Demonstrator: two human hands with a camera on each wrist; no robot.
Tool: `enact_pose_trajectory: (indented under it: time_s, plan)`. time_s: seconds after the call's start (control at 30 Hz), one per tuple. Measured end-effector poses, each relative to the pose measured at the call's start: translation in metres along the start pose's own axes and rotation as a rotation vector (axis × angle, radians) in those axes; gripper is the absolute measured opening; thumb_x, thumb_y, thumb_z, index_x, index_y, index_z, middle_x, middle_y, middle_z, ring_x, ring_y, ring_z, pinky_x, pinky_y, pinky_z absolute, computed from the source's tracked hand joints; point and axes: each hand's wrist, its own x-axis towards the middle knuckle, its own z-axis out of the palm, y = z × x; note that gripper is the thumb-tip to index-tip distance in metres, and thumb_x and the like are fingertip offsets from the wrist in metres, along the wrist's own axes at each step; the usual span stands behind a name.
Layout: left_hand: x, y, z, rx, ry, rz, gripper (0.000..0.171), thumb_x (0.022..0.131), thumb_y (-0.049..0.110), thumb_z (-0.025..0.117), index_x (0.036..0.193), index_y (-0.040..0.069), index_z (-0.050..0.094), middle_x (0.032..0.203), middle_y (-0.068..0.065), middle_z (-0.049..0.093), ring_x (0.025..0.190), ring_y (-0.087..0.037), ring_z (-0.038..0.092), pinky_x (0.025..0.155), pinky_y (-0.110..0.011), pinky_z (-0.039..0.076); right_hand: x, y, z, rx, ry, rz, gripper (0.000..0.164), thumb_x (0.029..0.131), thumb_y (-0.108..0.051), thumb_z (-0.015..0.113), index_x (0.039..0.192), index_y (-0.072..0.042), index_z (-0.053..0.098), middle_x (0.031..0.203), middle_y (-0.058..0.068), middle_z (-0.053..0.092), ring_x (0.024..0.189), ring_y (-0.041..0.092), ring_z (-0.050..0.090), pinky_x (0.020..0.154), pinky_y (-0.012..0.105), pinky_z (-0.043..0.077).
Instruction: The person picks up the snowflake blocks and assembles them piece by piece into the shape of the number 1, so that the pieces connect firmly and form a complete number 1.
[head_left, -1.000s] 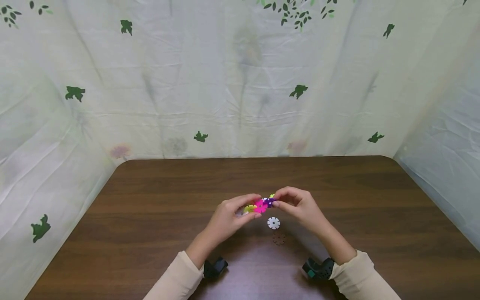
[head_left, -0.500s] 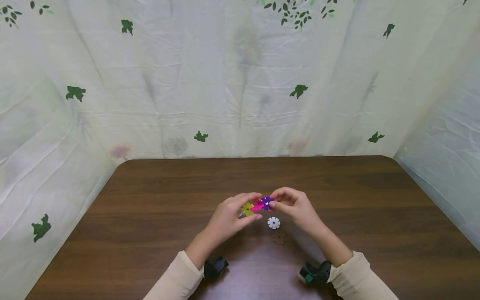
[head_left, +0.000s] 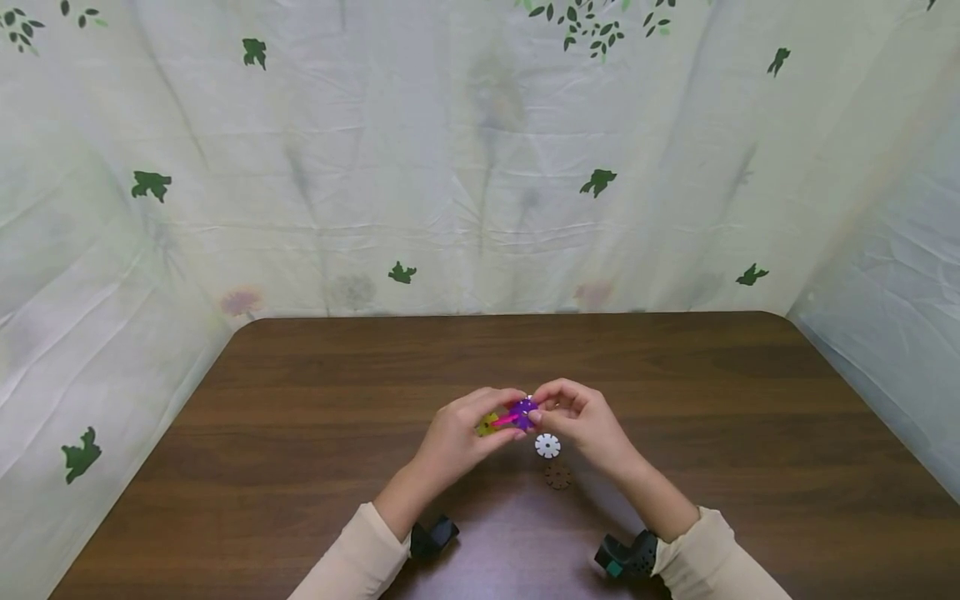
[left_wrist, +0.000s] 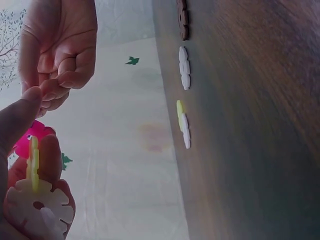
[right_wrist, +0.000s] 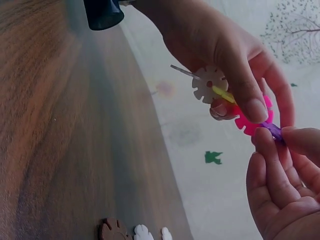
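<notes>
A short chain of notched plastic building discs is held above the table between both hands. My left hand (head_left: pixel 456 427) grips it with thumb and fingers around the pink disc (right_wrist: pixel 245 125). Behind that, the yellow disc (right_wrist: pixel 223 94) and a whitish disc (right_wrist: pixel 203 91) sit within the left palm, joined at angles through their slots. At the chain's right end is a purple disc (head_left: pixel 523 407), pinched between thumb and fingertips of my right hand (head_left: pixel 588 423). The two hands' fingertips meet close around the purple disc, partly covering it.
On the brown wooden table (head_left: pixel 337 367) a white notched disc (head_left: pixel 547 446) lies just below the hands, with a brown disc (head_left: pixel 558 477) nearer the person. The left wrist view also shows a yellow disc (left_wrist: pixel 180 114) beside another white one. A pale curtain (head_left: pixel 450 208) hangs behind.
My right hand has moved slightly left, toward the left hand. The chain has turned: the pink disc now shows edge-on and the purple disc faces up between the fingertips.
</notes>
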Motion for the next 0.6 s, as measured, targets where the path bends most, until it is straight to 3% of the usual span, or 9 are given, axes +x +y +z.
enact_pose_trajectory:
  time_s: [0.27,0.6]
  plan:
    - [-0.0005,0.0009,-0.0002,0.045,0.016,-0.005,0.034,0.071,0.022,0.077,0.101,0.012,0.065,0.087,0.004,0.064,0.071,-0.009,0.056,0.062,-0.021,0.045,0.0,0.0015,0.0014,-0.034,-0.018,-0.001,0.019,0.082,0.002,0.062,0.097,0.011,0.053,0.083,0.018,0.059,0.075,0.035,0.062,0.069,0.045,0.049]
    - [-0.0004,-0.0035,-0.001,0.053,0.058,0.017,0.035,0.069,0.02,0.078,0.1,0.011,0.065,0.087,0.002,0.064,0.072,-0.01,0.058,0.064,-0.019,0.045,-0.0004,-0.005,-0.0041,-0.087,-0.013,-0.026,0.026,0.082,-0.001,0.063,0.103,0.011,0.053,0.091,0.02,0.058,0.079,0.023,0.063,0.07,0.034,0.051]
